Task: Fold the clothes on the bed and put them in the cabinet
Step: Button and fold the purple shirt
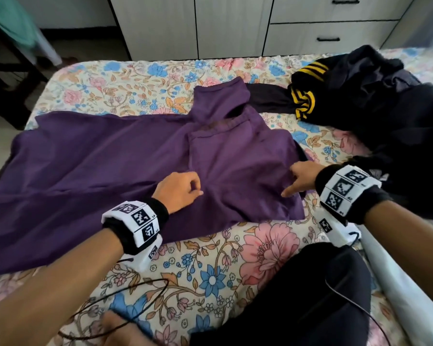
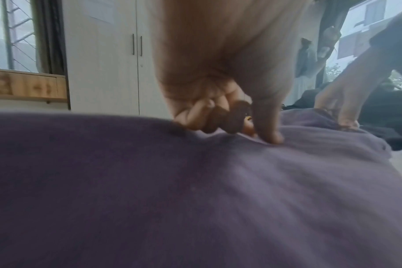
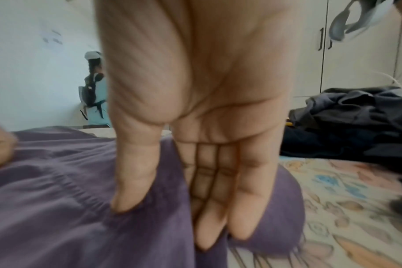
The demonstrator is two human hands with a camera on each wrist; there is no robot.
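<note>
Both hands on the purple garment (image 1: 110, 158): left hand (image 1: 179, 192) curled with fingertips pressing the cloth, right hand (image 1: 301, 178) flat with straight fingers.

From the head view I note the garment spread over the floral bed (image 1: 210, 265), a dark clothes pile (image 1: 375, 101) to its right, and the white cabinet (image 1: 230, 23) beyond. Through the left wrist view, the left hand (image 2: 227, 101) bends its fingers (image 2: 270, 134) onto purple fabric (image 2: 195, 199); whether it pinches any I cannot tell. Via the right wrist view, the right hand (image 3: 202, 127) lies extended on the garment's edge (image 3: 80, 217).
</note>
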